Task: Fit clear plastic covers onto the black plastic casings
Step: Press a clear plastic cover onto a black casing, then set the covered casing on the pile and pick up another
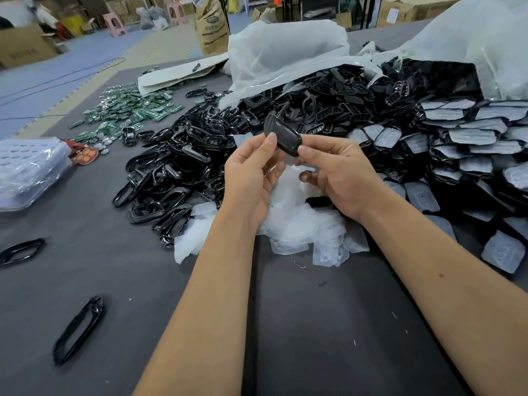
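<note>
**Casing held between both hands above the cover pile**

To the far left, on the grey table (85, 232), a stack of clear bags (28, 172) is seen, with loose black frames (80, 328) lying nearer the front edge. Behind these, a scatter of green circuit boards (128, 110) is spread out. Further in, a heap of black plastic casings (177, 167) runs across the table toward a white sack (285, 52).

The left hand (251, 178) is raised above the table, its thumb and fingertips pinched on the left end of a single black casing (283, 135). The right hand (340, 175) is closed on the opposite, right end of the same part, the thumb pressed on its upper face. The casing is thus gripped at both ends, its long axis running from upper left to lower right between the two grips. Whether a clear cover is already seated on it cannot be told; the upper face appears dark.

Directly below the hands, a pile of clear plastic covers (297, 221) rests on the table, nearer to the person than the casing and just under both wrists. Both hands are about equally close to it. The next cover is judged to be reachable by lowering either hand, the other being left to steady the casing.

To the right, rows of casings with covers fitted (471, 138) are laid out.
</note>
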{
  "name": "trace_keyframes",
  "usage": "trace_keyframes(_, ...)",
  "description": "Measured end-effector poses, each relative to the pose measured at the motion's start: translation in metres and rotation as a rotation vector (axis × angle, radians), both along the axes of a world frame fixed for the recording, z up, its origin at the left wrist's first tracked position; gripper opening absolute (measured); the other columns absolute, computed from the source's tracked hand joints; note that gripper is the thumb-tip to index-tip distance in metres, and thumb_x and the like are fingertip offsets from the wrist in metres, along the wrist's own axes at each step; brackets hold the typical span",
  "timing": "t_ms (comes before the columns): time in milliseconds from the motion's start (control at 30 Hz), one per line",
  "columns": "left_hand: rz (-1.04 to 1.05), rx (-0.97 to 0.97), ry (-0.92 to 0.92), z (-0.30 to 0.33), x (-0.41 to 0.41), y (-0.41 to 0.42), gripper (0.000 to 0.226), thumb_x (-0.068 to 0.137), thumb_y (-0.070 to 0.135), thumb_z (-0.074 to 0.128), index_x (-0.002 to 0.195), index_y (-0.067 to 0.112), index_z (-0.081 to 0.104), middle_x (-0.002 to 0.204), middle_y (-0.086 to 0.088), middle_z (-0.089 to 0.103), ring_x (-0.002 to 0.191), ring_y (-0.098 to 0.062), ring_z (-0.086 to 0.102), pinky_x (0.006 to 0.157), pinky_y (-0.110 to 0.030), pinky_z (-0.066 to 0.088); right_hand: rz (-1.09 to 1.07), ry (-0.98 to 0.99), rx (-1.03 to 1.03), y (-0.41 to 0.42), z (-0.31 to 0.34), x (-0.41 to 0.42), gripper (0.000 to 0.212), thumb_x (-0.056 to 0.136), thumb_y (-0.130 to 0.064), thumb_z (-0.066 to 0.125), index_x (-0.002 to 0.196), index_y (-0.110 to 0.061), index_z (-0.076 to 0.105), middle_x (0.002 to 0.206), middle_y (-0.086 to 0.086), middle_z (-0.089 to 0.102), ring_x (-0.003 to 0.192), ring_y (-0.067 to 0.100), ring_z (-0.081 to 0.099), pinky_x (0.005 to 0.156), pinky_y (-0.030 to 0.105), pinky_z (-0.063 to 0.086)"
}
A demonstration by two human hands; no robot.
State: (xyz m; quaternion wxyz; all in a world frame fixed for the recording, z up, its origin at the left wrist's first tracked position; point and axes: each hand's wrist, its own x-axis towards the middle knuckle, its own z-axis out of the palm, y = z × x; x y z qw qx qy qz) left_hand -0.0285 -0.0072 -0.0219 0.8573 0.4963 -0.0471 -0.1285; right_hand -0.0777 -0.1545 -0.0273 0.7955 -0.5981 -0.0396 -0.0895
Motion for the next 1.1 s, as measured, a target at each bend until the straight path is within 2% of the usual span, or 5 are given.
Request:
trace_keyframes(167, -0.004, -0.031, 0.023, 0.0006, 0.0004, -0.0013, 0.005, 0.099, 0.008, 0.066, 0.100, 0.004, 0.069, 0.088, -0.009, 0.070, 0.070, -0.012, 0.066, 0.061, -0.020, 0.057, -0.061, -0.025, 0.045, 0.0006, -0.0050, 0.0012, 0.025, 0.097, 0.002, 0.065, 0.108, -0.015, 0.079, 0.100, 0.006, 0.080, 0.087, 0.016, 0.074, 0.063, 0.022, 0.055)
trace_keyframes(333, -0.016, -0.007, 0.032, -0.0022, 0.0009, -0.0033, 0.008, 0.100, 0.008, 0.065, 0.100, 0.001, 0.069, 0.088, -0.011, 0.069, 0.071, -0.014, 0.064, 0.062, -0.021, 0.057, -0.140, -0.017, 0.017, -0.0001, -0.0074, 0.0013, 0.031, 0.090, 0.006, 0.071, 0.115, -0.011, 0.075, 0.080, -0.001, 0.074, 0.078, 0.015, 0.073, 0.069, 0.023, 0.056)
trace_keyframes(667, -0.041, 0.016, 0.006, -0.0016, 0.0003, -0.0015, 0.009, 0.101, 0.009, 0.063, 0.102, 0.001, 0.068, 0.091, -0.013, 0.070, 0.071, -0.014, 0.064, 0.066, -0.022, 0.058, -0.088, -0.067, -0.036, -0.0033, -0.0016, -0.0004, 0.033, 0.089, 0.014, 0.067, 0.110, -0.012, 0.066, 0.075, 0.001, 0.064, 0.067, 0.016, 0.054, 0.068, 0.027, 0.049)
trace_keyframes(867, -0.016, 0.026, 0.004, -0.0016, -0.0013, -0.0016, 0.011, 0.102, 0.006, 0.060, 0.094, 0.003, 0.068, 0.084, -0.010, 0.068, 0.068, -0.013, 0.060, 0.060, -0.019, 0.055, -0.094, -0.037, -0.083, -0.0017, -0.0028, -0.0016, 0.037, 0.089, 0.013, 0.069, 0.114, -0.012, 0.061, 0.077, 0.000, 0.064, 0.067, 0.013, 0.059, 0.068, 0.026, 0.052)
trace_keyframes(1100, -0.036, 0.160, -0.080, -0.0027, -0.0063, -0.0039, 0.008, 0.101, 0.006, 0.062, 0.096, 0.005, 0.068, 0.076, -0.006, 0.068, 0.062, -0.010, 0.057, 0.063, -0.020, 0.055, -0.113, 0.020, 0.123, -0.0033, -0.0009, -0.0052, 0.025, 0.095, 0.006, 0.064, 0.116, -0.008, 0.066, 0.096, 0.011, 0.074, 0.089, 0.023, 0.071, 0.090, 0.038, 0.058)
